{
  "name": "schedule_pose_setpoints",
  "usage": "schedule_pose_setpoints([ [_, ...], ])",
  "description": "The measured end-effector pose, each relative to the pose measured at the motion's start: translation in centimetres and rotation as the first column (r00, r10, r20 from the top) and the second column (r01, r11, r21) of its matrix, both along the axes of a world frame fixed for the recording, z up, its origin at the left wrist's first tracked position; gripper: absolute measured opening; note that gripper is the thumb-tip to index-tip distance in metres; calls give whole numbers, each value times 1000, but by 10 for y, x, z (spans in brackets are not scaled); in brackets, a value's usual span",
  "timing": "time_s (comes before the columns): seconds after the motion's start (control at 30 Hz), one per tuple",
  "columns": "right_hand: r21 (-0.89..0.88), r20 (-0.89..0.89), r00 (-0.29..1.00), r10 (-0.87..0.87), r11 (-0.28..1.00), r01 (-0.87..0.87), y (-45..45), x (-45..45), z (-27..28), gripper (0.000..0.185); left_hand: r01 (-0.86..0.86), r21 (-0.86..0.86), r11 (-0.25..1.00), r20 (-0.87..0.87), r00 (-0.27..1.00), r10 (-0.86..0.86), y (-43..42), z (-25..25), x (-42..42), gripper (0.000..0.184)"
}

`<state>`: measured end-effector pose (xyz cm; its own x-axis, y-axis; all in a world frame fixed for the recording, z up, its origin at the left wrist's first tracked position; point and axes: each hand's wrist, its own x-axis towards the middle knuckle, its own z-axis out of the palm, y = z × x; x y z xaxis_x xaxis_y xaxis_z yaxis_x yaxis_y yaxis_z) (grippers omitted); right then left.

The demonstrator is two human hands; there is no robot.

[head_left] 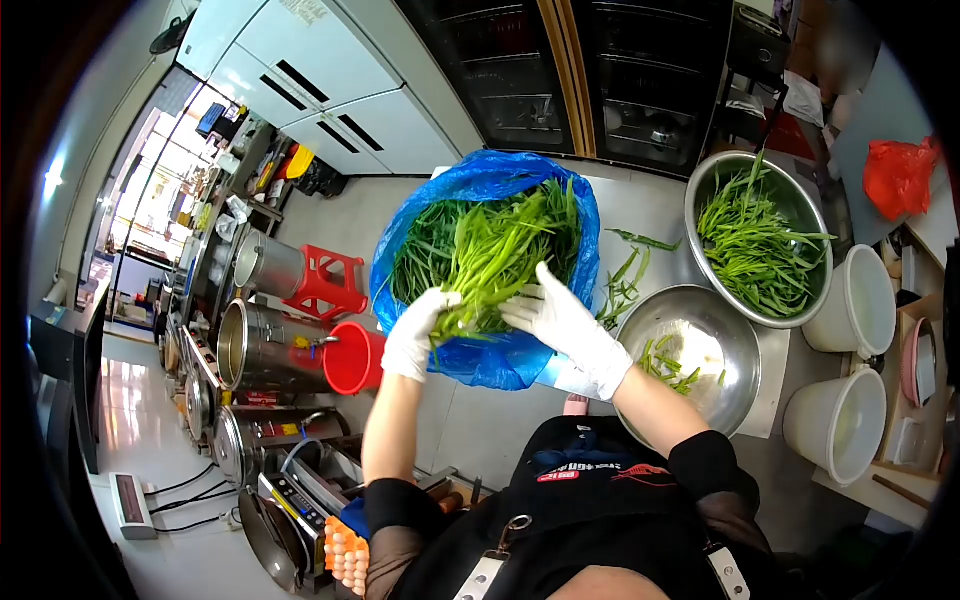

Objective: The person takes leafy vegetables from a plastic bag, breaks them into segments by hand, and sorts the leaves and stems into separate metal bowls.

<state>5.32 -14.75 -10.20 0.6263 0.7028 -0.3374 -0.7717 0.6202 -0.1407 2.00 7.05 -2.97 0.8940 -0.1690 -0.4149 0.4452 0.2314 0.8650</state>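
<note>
Leafy bunch (497,245) up at twelve o'clock, right over the crinkled blue plastic bag (500,362)!
The gloved left hand (412,330) pinches its slender stems; the gloved right hand (560,318) lies spread against them. Three o'clock, a round metal bowl (798,192) cradles long greens (760,250); four o'clock, a shiny basin (735,350) holds short pieces (668,368).

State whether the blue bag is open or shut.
Open: the blue bag gapes wide, its rim spread around leafy greens.

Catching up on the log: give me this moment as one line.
left hand: gripping green bunch; right hand: open against bunch; blue bag: open, leafy greens inside; deep bowl: loose greens; shallow bowl: short pieces
</note>
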Motion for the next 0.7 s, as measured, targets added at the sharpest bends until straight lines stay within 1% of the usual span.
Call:
schedule_pose_setpoints([
  [0.03, 6, -37, 999, 21, 1000, -21, -2, 7, 5, 87, -35, -135, 990, -6, 999, 34, -4, -8, -9, 35],
  [0.1, -95, 124, 992, -28, 995, 39, -1, 9, 15, 71, -22, -214, 977, -21, 1000, 18, -4, -32, -21, 42],
  [0.13, -107, 166, 985, -39, 993, 57, -1, 8, 16, 64, -2, -318, 948, -7, 1000, 0, -13, -29, -28, 43],
  [0.17, -118, 211, 976, -47, 990, 73, 0, 8, 16, 57, 0, -344, 939, -6, 1000, -3, -16, -35, -31, 44],
  [0.2, -130, 256, 965, -52, 988, 88, 0, 8, 22, 50, -11, -417, 909, -6, 1000, 9, -19, -30, -32, 45],
  [0.23, -228, 305, 952, -14, 970, 87, -3, 8, 26, 44, -23, -489, 872, -10, 1000, 21, -21, -23, -35, 46],
  [0.3, -413, 387, 919, 75, 905, 100, -14, 5, 43, 34, -22, -500, 866, -4, 1000, 23, -20, -10, -38, 49],
  [0.33, -424, 396, 918, 25, 892, 159, -13, 2, 59, 24, -30, -508, 861, -5, 999, 31, -17, -7, -39, 50],
  [0.37, -453, 410, 912, 5, 869, 199, -12, -1, 71, 24, 18, -521, 853, 32, 999, -2, -13, -2, -37, 49],
  [0.43, -506, 442, 896, -31, 816, 278, -9, -7, 85, 25, 51, -721, 691, 51, 998, -20, -2, -8, -31, 47],
  [0.47, -611, 465, 883, -65, 697, 374, -1, -7, 81, 29, -367, -336, 868, -224, 926, 305, 14, -20, -22, 37],
  [0.5, -609, 531, 844, -72, 660, 440, 7, -1, 60, 39, -287, -194, 938, -223, 944, 243, 37, -33, -14, 31],
  [0.57, -763, 439, 891, 117, 572, 301, 16, 14, 7, 51, -172, -85, 981, -64, 984, 167, 48, -53, -4, 33],
  [0.6, -809, 306, 928, 213, 572, 135, 12, 18, -6, 61, -176, 212, 961, -142, 968, 208, 50, -47, -2, 43],
  [0.63, -758, 273, 933, 235, 649, 58, 9, 19, -17, 55, -169, 358, 918, -97, 971, 217, 22, -9, -6, 53],
  [0.67, -713, 336, 921, 196, 691, 113, 8, 18, -29, 51, -183, 486, 855, 30, 981, 193, 37, -32, 0, 57],
  [0.7, -668, 390, 907, 161, 728, 158, 6, 14, -28, 47, -212, 598, 773, 145, 977, 156, 36, -33, 4, 61],
])
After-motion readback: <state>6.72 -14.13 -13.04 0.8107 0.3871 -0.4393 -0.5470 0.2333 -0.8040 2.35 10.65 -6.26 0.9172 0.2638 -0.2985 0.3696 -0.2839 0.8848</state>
